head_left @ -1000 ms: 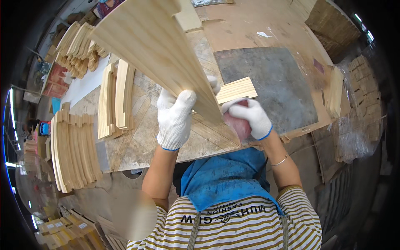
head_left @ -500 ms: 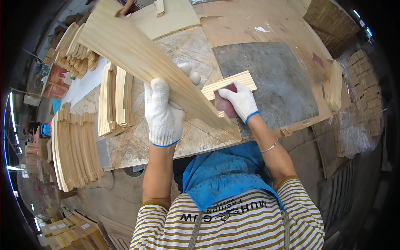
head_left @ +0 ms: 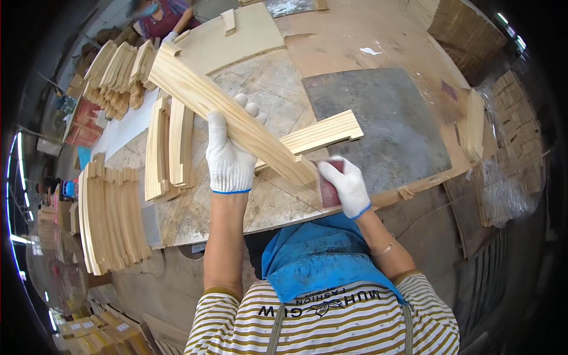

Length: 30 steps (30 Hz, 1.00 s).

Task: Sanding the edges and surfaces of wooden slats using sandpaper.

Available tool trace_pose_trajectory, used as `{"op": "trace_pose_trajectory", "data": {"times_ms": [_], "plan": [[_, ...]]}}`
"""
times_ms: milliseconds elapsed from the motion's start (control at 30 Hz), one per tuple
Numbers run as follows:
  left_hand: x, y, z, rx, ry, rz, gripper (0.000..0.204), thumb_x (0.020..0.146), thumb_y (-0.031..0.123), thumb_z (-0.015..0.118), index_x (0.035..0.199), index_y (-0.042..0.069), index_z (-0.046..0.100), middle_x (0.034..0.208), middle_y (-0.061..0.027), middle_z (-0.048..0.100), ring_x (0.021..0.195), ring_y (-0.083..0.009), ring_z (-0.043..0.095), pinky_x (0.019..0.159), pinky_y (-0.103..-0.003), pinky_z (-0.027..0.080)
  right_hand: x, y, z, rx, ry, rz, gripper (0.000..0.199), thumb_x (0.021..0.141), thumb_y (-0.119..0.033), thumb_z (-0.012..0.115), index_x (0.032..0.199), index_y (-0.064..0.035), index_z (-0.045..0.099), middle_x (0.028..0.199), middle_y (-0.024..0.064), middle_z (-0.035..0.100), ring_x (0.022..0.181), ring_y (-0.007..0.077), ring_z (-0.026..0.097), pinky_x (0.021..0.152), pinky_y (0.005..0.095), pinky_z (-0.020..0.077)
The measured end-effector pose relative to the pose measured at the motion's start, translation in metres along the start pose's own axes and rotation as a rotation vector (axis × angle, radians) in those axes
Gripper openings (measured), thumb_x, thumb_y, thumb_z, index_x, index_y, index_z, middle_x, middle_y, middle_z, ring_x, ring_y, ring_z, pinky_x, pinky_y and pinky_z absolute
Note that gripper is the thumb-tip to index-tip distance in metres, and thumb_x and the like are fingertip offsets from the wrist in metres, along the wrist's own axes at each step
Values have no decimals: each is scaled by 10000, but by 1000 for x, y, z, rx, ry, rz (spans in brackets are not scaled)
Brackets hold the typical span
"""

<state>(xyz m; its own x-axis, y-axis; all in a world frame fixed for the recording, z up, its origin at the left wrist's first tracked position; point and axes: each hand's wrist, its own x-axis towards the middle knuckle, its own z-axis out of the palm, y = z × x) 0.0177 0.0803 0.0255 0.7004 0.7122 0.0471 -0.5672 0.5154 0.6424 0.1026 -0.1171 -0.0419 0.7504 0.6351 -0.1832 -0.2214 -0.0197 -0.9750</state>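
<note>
Clamping curved wooden slat [head_left: 231, 115], left grip [head_left: 228, 160]; right grip [head_left: 343, 184] pinching sandpaper [head_left: 329, 188] at its end.

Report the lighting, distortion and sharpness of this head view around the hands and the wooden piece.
Head view: even, soft light with no hard shadows; the left hand, the right hand and the curved wooden piece are sharp. Fisheye bends the worktable edge and the stacked slats toward the rim, which is black at the corners. Bright light streaks glare at the left edge.
</note>
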Motion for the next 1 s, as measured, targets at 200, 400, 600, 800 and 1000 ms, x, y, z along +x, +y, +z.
{"op": "trace_pose_trajectory", "data": {"times_ms": [200,400,600,800,1000], "plan": [[4,5,-3,-110,-247,71,510,909,372,633,1275,53,476,1151,-57,561,992,-203,548,899,-370,485,1,-45,-13,277,56,-41,289,861,-209,704,1028,17,637,926,37,665,826,87,606,747,241,494],[15,-2,5,-288,-273,65,533,938,380,584,1320,37,442,1233,-114,547,1092,-262,548,977,-437,464,3,7,5,80,-6,-14,262,888,-212,676,1013,18,662,964,63,669,844,99,592,795,249,476],[36,-1,-1,-176,43,64,510,1021,365,410,1383,8,375,1363,-178,479,1257,-327,473,1100,-503,380,2,-32,-20,67,212,-391,241,860,-83,689,1061,38,634,1014,65,670,908,105,603,830,254,485],[39,-36,12,-279,132,-120,554,1020,426,375,1332,-29,421,1313,-203,507,1217,-358,498,1079,-497,397,15,-45,-16,-103,-35,-467,522,752,-96,807,1224,4,610,1086,90,690,903,133,647,812,267,511],[32,-39,16,-113,248,-224,492,1030,389,381,1289,-23,451,1208,-206,564,1102,-372,558,994,-495,462,19,-60,-32,-801,68,-1078,345,722,-191,812,994,-24,682,917,121,709,761,227,679,681,293,522]]}}
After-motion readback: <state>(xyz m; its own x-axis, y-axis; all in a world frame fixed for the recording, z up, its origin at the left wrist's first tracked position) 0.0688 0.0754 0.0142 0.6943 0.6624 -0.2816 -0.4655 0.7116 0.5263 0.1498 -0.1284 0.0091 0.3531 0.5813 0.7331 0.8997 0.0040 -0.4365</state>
